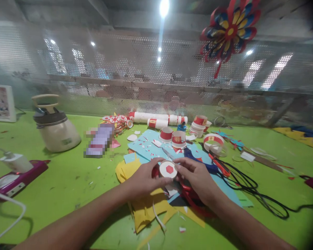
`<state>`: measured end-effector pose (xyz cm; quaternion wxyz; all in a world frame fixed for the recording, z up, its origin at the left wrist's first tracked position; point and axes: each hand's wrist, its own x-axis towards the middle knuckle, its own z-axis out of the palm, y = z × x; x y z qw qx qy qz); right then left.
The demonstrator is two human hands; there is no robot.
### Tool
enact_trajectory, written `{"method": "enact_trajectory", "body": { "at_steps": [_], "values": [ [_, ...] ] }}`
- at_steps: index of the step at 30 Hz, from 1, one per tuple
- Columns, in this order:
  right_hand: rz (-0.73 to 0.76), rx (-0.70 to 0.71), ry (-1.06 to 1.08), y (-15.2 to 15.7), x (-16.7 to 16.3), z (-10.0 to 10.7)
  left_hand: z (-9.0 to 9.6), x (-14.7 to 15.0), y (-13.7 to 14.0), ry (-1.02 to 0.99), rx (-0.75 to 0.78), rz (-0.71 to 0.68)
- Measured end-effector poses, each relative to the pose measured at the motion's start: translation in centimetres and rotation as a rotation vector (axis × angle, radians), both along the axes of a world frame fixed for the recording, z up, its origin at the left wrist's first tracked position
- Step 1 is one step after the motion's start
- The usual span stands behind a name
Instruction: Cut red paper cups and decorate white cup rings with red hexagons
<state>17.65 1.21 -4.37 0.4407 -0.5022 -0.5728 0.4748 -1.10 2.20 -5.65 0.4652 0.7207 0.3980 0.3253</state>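
Note:
Between my two hands is a round cut paper-cup bottom (pixel 168 169), its white face turned up with a red hexagon in the middle. My left hand (pixel 146 176) grips its left side, the thumb along the near edge. On the right rim, the fingers of my right hand (pixel 197 177) pinch the same piece. Red-handled scissors (pixel 189 195) lie partly hidden beneath my right hand. Just behind it is a blue tool with an orange part, apparently a glue gun (pixel 210 168). Light-blue paper (pixel 143 144) and yellow paper (pixel 144 208) spread under both hands.
Cut paper cups (pixel 178 139) and a long stack of cups (pixel 152 118) stand farther back. A black cord (pixel 258 192) loops at right. To the left are a blurred phone (pixel 100 140), a beige flask (pixel 58 133) and a purple power strip (pixel 18 182). A perforated screen (pixel 135 80) borders the table.

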Motion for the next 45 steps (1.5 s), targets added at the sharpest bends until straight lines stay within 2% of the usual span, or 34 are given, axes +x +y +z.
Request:
{"method": "enact_trajectory", "body": {
  "at_steps": [5, 8, 11, 16, 24, 28, 31, 35, 40, 45],
  "values": [
    [-0.028, 0.008, 0.019, 0.1, 0.2, 0.3, 0.1, 0.1, 0.5, -0.382, -0.417, 0.034],
    [-0.028, 0.011, 0.011, 0.1, 0.2, 0.4, 0.3, 0.0, 0.5, -0.54, -0.547, 0.043],
    [-0.02, 0.016, -0.001, 0.0, 0.2, 0.5, 0.6, -0.2, 0.7, -0.602, -0.602, 0.067],
    [0.0, 0.024, -0.02, -0.1, 0.4, 0.3, 0.7, -0.6, 1.1, -0.625, -0.613, 0.073],
    [0.012, 0.026, -0.036, 0.2, 0.4, 0.0, 0.0, -1.4, 1.9, -0.548, -0.556, 0.079],
    [0.02, 0.014, -0.05, 0.2, 0.3, -0.2, 0.5, -1.8, 2.3, -0.526, -0.583, 0.119],
    [0.036, 0.002, -0.064, 0.1, 0.2, -0.3, 1.4, -2.2, 2.7, -0.475, -0.544, 0.212],
    [0.053, -0.007, -0.09, -0.2, 0.0, -0.2, 2.1, -4.1, 4.5, -0.43, -0.401, 0.422],
    [0.064, -0.004, -0.085, -0.5, -0.1, 0.0, 0.9, -7.5, 7.6, -0.357, -0.303, 0.702],
    [0.051, 0.013, -0.081, -0.6, 0.0, 0.0, -0.3, -8.9, 9.0, -0.3, -0.308, 0.788]
  ]
}}
